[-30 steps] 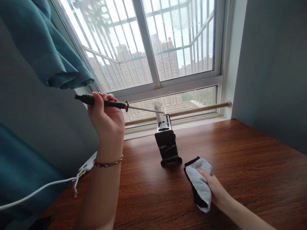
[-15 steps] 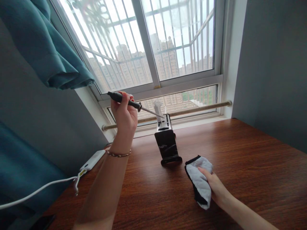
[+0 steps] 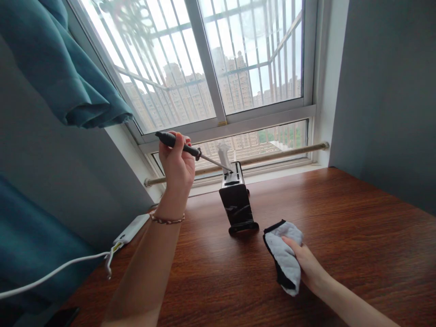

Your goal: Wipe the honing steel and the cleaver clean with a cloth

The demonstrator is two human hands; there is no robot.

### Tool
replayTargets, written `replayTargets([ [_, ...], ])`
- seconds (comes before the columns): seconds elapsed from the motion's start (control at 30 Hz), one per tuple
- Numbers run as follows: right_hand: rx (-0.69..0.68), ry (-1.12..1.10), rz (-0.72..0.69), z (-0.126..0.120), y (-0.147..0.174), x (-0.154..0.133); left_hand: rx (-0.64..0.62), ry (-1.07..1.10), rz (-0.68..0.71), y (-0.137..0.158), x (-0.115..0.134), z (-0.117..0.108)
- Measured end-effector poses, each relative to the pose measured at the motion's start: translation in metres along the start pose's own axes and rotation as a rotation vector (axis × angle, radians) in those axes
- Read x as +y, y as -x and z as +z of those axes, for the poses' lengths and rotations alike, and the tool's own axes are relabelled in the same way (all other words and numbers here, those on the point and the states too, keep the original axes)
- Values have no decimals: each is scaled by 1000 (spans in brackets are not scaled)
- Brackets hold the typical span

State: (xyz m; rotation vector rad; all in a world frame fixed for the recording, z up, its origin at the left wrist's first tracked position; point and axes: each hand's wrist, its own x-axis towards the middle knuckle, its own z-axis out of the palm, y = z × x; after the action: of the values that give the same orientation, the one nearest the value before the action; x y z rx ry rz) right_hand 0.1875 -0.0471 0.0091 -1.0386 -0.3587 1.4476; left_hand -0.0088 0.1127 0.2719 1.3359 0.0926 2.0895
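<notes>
Two items occupy our hands. Nearest us, our right hand (image 3: 304,261) is closed around a folded grey cloth (image 3: 284,254) edged in black, low over the wood-grain table (image 3: 354,227); whether the cloth touches the surface we cannot tell. Farther out, our left hand (image 3: 177,160), above a braided bracelet (image 3: 168,221), is wrapped around the black handle of a honing steel (image 3: 193,150), its thin shaft slanting down to the right.

Beyond our cloth, a black knife block (image 3: 236,206) stands on the table near the window. The steel's tip meets its slotted top at a small dark opening; whether it has entered, we cannot tell. We judge the step in hand to be lining the steel up with that opening. Next, we would need to bring the shaft more upright and ease it down gently, lest the block shift.

One pale, upright handle (image 3: 224,154) shows at the block's far end, and behind it a metal rail (image 3: 286,153) crosses the window (image 3: 272,116).
</notes>
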Motion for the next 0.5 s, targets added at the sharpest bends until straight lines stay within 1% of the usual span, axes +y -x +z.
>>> replayTargets([
  [0.17, -9, -11, -10, 1, 1, -1, -14, 12, -12, -4, -1, 1],
  [0.33, -3, -16, -1, 1, 2, -2, -57, -10, -64, -14, -4, 5],
  [0.4, -7, -22, 3, 0, 1, -1, -63, -31, -87, -21, -9, 10],
  [0.5, -21, -23, 8, -2, -2, 1, -87, -91, -154, -36, -21, 23],
])
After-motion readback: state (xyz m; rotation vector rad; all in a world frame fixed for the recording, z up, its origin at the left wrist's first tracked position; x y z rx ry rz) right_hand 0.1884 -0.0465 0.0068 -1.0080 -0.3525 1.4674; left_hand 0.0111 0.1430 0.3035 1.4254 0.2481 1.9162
